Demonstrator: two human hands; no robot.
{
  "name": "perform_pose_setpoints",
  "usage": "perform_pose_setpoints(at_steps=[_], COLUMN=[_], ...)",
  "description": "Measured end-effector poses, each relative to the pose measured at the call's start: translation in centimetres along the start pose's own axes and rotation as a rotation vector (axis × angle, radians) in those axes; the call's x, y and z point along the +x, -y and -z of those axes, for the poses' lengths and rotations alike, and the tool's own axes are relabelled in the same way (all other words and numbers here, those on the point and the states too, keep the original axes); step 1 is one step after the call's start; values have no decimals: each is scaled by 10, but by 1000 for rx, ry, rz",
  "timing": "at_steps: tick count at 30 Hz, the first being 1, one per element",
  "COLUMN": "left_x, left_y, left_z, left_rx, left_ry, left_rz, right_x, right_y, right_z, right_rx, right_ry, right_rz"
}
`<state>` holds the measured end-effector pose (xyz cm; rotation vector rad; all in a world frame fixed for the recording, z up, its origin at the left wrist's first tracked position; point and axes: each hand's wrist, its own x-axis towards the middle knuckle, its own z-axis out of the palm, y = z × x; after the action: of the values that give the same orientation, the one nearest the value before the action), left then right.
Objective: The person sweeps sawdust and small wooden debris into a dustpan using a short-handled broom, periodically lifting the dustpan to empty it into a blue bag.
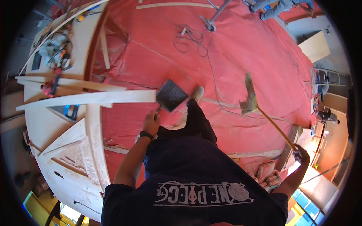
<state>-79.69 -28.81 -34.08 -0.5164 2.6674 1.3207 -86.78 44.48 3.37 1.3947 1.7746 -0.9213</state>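
My left hand (151, 122) is closed round the handle of a black dustpan (172, 95), whose pan is held out ahead of me, left of my foot. Away to the right, my right hand (300, 153) grips the end of a yellow-handled broom (274, 125). The broom's worn, pale bristle head (249, 98) points toward the middle of the red floor sheet (241, 132). From this view I cannot tell whether the bristles touch the sheet.
A workbench (96, 124) on my left carries boards (124, 96) jutting past its edge, a blue-handled saw (71, 111) and a red tool (49, 88). A thin cable (213, 69) winds across the sheet. Another person (277, 9) is at the far right; a ladder (330, 77) stands on the right.
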Motion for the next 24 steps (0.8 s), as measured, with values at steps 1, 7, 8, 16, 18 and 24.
perform_pose_setpoints(at_steps=[1, 7, 8, 16, 18, 24], left_x=[12, 86, 103, 236, 265, 360], left_y=[-7, -86, -102, -211, -234, -298], left_z=[-9, -74, -80, -92, -93, -127], left_rx=[23, 121, 132, 184, 215, 200], left_ry=[-17, -97, -112, 22, 61, 135], left_rz=[33, 110, 125, 24, -6, -291], right_x=[14, 31, 31, 108, 139, 160], right_y=[-13, -65, -71, -116, -92, -27], right_z=[26, 120, 124, 126, 77, -33], right_rx=[26, 330, 354, 598, 601, 1148], right_ry=[-10, 107, 55, -53, -316, -196], right_rz=[-18, -288, -325, -349, -361, -43])
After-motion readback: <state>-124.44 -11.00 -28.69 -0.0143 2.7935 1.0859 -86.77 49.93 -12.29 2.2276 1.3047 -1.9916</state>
